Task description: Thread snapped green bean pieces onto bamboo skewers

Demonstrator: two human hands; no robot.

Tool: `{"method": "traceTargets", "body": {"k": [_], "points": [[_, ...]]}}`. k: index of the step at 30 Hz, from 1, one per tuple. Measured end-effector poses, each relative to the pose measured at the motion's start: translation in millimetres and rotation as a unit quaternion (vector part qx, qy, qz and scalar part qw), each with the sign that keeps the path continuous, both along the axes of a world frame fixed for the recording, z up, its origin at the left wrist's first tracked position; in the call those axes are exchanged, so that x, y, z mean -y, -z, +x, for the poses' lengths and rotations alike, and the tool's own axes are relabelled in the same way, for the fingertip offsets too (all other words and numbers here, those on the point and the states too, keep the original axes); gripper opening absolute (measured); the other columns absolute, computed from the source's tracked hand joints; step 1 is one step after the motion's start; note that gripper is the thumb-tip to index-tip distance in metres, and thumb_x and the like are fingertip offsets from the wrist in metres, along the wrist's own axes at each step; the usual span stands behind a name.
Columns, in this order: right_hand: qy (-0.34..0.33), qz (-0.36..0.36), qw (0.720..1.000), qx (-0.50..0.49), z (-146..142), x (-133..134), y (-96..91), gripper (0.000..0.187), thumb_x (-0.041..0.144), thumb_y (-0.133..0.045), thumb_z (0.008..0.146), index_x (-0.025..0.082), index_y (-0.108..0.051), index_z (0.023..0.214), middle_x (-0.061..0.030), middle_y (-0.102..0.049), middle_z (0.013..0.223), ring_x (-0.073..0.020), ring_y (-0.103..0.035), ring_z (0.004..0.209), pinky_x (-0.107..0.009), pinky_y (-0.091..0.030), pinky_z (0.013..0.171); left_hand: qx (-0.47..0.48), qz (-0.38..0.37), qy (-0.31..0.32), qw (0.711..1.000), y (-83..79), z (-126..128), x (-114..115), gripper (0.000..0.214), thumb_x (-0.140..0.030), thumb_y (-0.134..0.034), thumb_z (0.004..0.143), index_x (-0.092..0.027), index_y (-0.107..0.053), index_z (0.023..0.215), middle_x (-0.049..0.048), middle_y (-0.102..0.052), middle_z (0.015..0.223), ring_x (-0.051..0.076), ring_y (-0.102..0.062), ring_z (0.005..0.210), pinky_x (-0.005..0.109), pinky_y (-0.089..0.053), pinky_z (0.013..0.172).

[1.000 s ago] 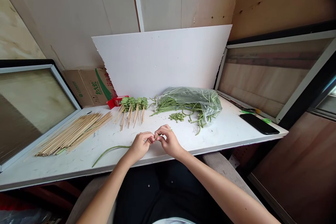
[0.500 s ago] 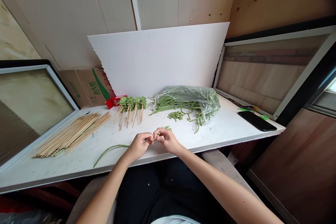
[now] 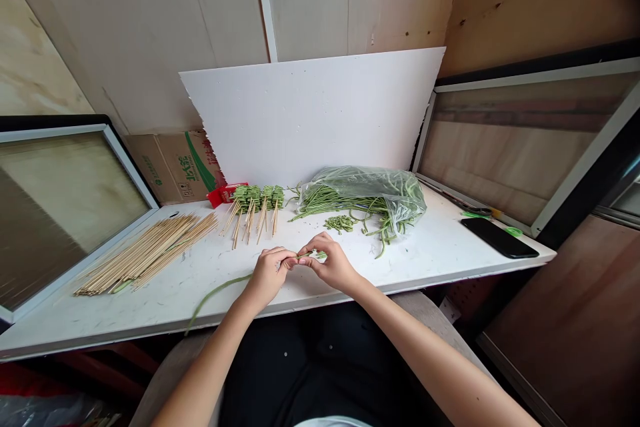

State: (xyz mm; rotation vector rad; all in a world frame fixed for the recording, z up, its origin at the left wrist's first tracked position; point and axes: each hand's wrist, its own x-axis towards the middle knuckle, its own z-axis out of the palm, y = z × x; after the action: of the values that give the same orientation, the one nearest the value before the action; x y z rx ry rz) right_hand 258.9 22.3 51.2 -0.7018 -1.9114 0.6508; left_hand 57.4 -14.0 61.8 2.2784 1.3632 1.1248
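Note:
Between my two hands runs a long green bean, its tail trailing out to the left and hanging over the table's front edge. My left hand is closed round the bean. The fingertips of my right hand pinch the bean's end close beside the left thumb. A few short bean pieces show by the right fingers, partly hidden. Farther back lie skewered bean bundles with their sticks toward me, and a small pile of cut bean pieces.
Many bare bamboo skewers lie at the left of the white table. A clear plastic bag of long beans sits at the back. A black phone lies at the right. A cardboard box and white board stand behind.
Both hands are still together on the bean. Its tail has slid nearer and now droops past the table edge. The whole view has shifted slightly, moving things rightward.

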Motion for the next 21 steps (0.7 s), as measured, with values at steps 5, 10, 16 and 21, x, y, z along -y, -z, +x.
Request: {"method": "traceTargets", "body": {"k": [5,10,16,21], "points": [[0.022,0.05,0.998,0.021,-1.8,1.1,0.0,0.009,0.021,-0.067,0.094,0.025,-0.075,0.093,-0.0065,-0.073,0.088,-0.0264,-0.055,0.096,-0.04,-0.047,0.086,-0.042,0.066,-0.03,0.996,2.1,0.6,0.1,0.017,-0.027,-0.06,0.098,-0.024,-0.076,0.092,0.0044,-0.075,0.088,0.022,-0.065,0.085,0.036,-0.039,0.088],[0.038,0.033,0.999,0.018,-9.3,4.6,9.6,0.027,0.002,-0.057,0.086,0.025,-0.073,0.088,-0.0059,-0.07,0.083,-0.0265,-0.054,0.095,-0.039,-0.046,0.084,-0.035,0.062,-0.02,0.997,5.7,5.0,0.9,0.022,-0.016,-0.059,0.094,-0.023,-0.077,0.083,0.0037,-0.075,0.083,0.021,-0.066,0.082,0.038,-0.042,0.088],[0.014,-0.067,0.996,-0.063,-14.4,8.5,12.6,0.017,0.012,-0.061,0.086,0.025,-0.072,0.086,-0.0043,-0.07,0.084,-0.024,-0.057,0.095,-0.034,-0.047,0.08,0.072,0.013,0.029,0.997,1.4,2.3,0.7,0.023,-0.013,-0.057,0.089,-0.021,-0.077,0.082,0.0048,-0.072,0.076,0.02,-0.066,0.073,0.034,-0.052,0.076],[-0.051,-0.091,0.992,-0.068,-11.9,0.7,12.8,0.013,0.033,-0.068,0.09,0.022,-0.071,0.085,-0.0033,-0.069,0.083,-0.0209,-0.06,0.088,-0.033,-0.046,0.08,0.085,0.001,0.052,0.995,-0.2,0.2,-0.5,0.021,-0.014,-0.058,0.087,-0.019,-0.079,0.085,0.0059,-0.073,0.076,0.02,-0.067,0.073,0.033,-0.055,0.074]]}}
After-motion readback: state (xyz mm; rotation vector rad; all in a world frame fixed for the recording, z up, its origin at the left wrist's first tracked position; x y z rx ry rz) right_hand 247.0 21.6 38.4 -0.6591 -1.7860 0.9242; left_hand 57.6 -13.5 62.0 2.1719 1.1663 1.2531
